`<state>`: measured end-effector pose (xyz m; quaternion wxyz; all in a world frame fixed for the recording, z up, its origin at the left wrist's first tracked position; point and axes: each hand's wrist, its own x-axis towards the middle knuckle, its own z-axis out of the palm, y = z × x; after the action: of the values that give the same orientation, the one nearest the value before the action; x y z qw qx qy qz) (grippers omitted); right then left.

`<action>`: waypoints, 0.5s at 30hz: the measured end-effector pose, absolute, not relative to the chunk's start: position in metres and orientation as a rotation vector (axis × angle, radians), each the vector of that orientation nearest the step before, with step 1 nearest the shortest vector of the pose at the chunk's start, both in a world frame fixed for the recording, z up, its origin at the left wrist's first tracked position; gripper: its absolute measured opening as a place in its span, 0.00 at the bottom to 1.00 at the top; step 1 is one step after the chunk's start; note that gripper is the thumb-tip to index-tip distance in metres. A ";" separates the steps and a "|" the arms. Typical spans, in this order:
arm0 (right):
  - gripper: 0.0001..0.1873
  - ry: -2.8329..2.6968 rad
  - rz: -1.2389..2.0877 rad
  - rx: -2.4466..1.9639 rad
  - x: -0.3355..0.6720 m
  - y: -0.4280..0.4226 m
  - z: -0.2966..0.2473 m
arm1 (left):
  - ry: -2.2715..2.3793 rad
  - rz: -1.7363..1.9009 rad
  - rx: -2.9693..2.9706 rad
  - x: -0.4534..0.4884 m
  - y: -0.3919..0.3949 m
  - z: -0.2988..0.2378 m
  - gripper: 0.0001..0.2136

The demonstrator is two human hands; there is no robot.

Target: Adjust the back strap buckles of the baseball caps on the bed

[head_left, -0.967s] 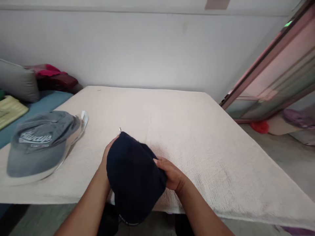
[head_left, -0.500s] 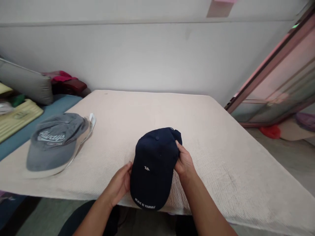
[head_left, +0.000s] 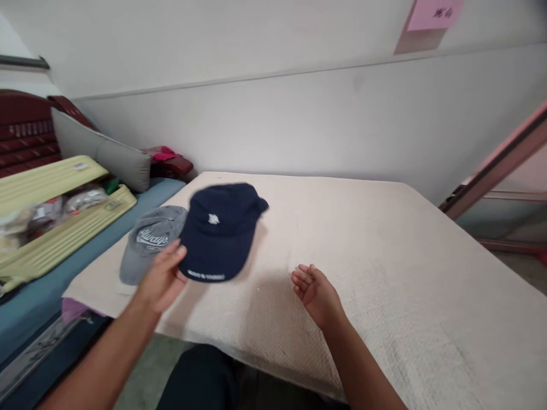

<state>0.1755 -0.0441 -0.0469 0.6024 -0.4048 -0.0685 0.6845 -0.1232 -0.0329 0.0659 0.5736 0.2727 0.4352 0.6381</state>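
Observation:
My left hand (head_left: 164, 276) grips the brim edge of a navy baseball cap (head_left: 222, 239), which is raised over the left part of the cloth-covered table (head_left: 342, 228). White lettering runs along the brim, and a small white emblem marks the crown. Behind it and partly hidden lies a grey cap (head_left: 141, 245) with "Always" on its front; a pale brim edge shows beneath it. My right hand (head_left: 318, 293) is apart from both caps, above the middle of the table, with its fingers stretched out and nothing in them.
On the left is a blue bench (head_left: 149, 191) carrying a grey cushion (head_left: 106, 151), a yellow-green plastic rack (head_left: 85, 233) and plastic bags (head_left: 85, 199). A white wall (head_left: 299, 125) stands behind the table, with a pink note (head_left: 431, 17) high on it. A pink-framed door (head_left: 504, 154) is at right.
The navy cap has moved up and left, from between both hands to my left hand alone, in front of the grey cap. My right hand has let go. The view has turned left.

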 end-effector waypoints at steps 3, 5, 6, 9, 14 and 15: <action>0.08 -0.172 1.639 -0.919 0.168 -0.044 -0.045 | 0.985 1.678 0.804 -0.169 -0.003 0.102 0.10; 0.08 -0.185 1.647 -0.925 0.164 -0.044 -0.045 | 1.065 1.724 0.804 -0.201 0.011 0.109 0.09; 0.08 -0.190 1.646 -0.929 0.163 -0.044 -0.045 | 1.152 1.715 0.788 -0.217 0.016 0.107 0.07; 0.09 -0.203 1.642 -0.948 0.160 -0.045 -0.047 | 1.383 1.653 0.695 -0.259 0.022 0.085 0.06; 0.09 -0.228 1.655 -0.983 0.156 -0.045 -0.050 | 1.593 1.532 0.530 -0.295 0.016 0.046 0.09; 0.09 -0.234 1.661 -0.988 0.155 -0.045 -0.049 | 1.604 1.524 0.531 -0.297 0.015 0.042 0.10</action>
<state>0.1553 -0.0454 -0.0493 0.5624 -0.4196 -0.0992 0.7055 -0.2966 0.0147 0.0425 0.4197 0.2118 0.6397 0.6080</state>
